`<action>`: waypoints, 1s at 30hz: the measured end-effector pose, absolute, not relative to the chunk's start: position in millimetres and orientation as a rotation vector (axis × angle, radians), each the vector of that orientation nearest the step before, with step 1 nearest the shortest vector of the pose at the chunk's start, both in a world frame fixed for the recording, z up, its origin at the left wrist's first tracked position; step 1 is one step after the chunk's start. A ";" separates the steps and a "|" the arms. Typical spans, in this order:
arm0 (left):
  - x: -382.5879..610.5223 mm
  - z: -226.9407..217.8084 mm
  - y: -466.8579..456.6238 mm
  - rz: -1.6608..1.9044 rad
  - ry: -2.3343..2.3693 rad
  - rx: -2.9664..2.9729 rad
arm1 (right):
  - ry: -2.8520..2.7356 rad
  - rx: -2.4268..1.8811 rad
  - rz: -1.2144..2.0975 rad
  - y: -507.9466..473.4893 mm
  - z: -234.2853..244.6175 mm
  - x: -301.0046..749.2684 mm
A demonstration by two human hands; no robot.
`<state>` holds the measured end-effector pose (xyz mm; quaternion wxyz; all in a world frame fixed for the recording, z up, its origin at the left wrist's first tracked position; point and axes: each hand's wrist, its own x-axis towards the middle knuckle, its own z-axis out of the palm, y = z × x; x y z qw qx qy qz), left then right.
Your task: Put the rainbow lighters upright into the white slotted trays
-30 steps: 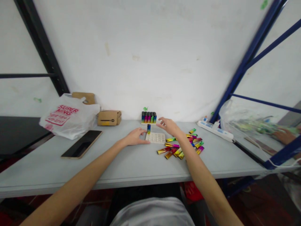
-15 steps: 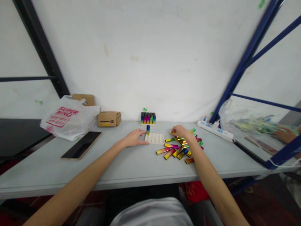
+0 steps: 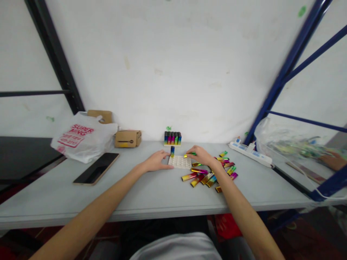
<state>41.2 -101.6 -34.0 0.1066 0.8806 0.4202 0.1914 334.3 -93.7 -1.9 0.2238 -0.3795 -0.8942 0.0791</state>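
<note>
A white tray [image 3: 182,163] with rows of round pockets lies on the table. One blue-and-gold lighter [image 3: 172,151] stands upright in its back left corner. My left hand [image 3: 157,161] grips the tray's left end, thumb at the front corner and fingers near the standing lighter. Above the tray's back right part, my right hand [image 3: 200,155] pinches a green-and-gold lighter [image 3: 187,155], held tilted and clear of the pockets. Right of the tray lies a loose pile of shiny multicoloured lighters [image 3: 208,179], partly hidden by my right forearm.
A filled rack of lighters [image 3: 172,138] stands against the wall. To the left are a phone [image 3: 96,169], a plastic bag [image 3: 84,137] and a cardboard box [image 3: 128,139]. A power strip [image 3: 251,153] lies at right, with another person's hand [image 3: 334,160] beyond the blue frame.
My right hand has moved left from the pile to above the tray, now carrying a green-and-gold lighter. My left hand stays at the tray. The view has shifted slightly.
</note>
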 end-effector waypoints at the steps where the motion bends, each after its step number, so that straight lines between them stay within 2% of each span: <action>1: 41.2 -34.5 -101.3 0.562 1.236 2.595 | -2.494 -1.019 0.228 -96.1 -1.5 328.5; 9: 41.3 -36.7 -100.4 0.583 1.232 2.606 | -2.186 -1.131 0.516 -96.4 -13.0 300.6; 13: 41.4 -37.5 -99.5 0.593 1.225 2.613 | -2.221 -1.082 0.692 -96.6 -20.5 290.4; 21: 40.5 -41.6 -98.5 0.602 1.214 2.615 | -2.303 -0.991 0.227 -110.3 -12.6 276.9; 30: 50.3 -35.1 -86.1 0.629 1.212 2.624 | -2.101 -0.965 0.581 -115.7 -0.6 281.6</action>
